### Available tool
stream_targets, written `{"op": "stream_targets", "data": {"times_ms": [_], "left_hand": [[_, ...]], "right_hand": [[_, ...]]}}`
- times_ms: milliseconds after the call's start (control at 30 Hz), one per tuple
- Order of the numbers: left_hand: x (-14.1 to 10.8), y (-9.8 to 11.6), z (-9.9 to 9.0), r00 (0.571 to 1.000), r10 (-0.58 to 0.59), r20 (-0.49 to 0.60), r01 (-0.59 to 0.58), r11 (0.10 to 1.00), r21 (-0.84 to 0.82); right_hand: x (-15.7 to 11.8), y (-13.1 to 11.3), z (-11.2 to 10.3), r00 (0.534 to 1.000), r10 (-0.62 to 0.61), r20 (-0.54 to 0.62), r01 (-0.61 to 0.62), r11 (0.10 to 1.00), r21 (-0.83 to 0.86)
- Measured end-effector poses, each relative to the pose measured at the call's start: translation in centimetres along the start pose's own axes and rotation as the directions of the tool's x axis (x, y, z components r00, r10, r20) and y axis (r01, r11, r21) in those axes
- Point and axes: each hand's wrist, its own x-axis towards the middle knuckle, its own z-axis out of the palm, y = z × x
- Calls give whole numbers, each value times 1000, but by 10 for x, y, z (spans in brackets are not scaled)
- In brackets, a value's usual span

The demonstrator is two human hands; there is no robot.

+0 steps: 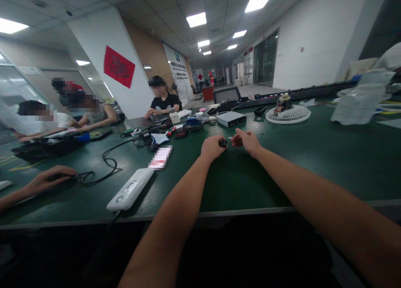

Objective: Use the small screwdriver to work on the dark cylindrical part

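Over the green table (184, 192), my left hand (213, 147) is closed around a small dark round object (222, 143), whose end shows at the fingers. Just to its right, my right hand (246, 141) has its fingertips drawn together near a thin, light piece (230, 140) between the hands. Whether the right fingers grip that piece is too small to tell. Behind the hands sits a grey metal box (232, 119).
A white fan part (288, 114) lies at the back right, near plastic wrapping (360, 100). A white power strip (131, 189), black cables (109, 158) and a tool clutter (192, 123) are on the left. Another person's hand (54, 176) touches a cable. Several people sit beyond.
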Motion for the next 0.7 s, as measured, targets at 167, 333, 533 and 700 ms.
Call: {"op": "stream_targets", "data": {"times_ms": [167, 333, 533, 700], "left_hand": [[0, 1, -2, 1000, -16, 24, 16, 1000, -7], [0, 0, 0, 1000, -13, 3, 13, 1000, -8], [0, -5, 4, 995, -102, -20, 103, 994, 30], [0, -6, 5, 984, -179, 15, 178, 983, 53]], "right_hand": [[2, 2, 0, 1000, -10, -10, 9, 1000, -27], [3, 2, 1, 998, -19, -66, 14, 996, -84], [5, 3, -4, 983, -118, -140, 91, 978, -190], [6, 15, -10, 982, -187, 3, 148, 768, -623]]}}
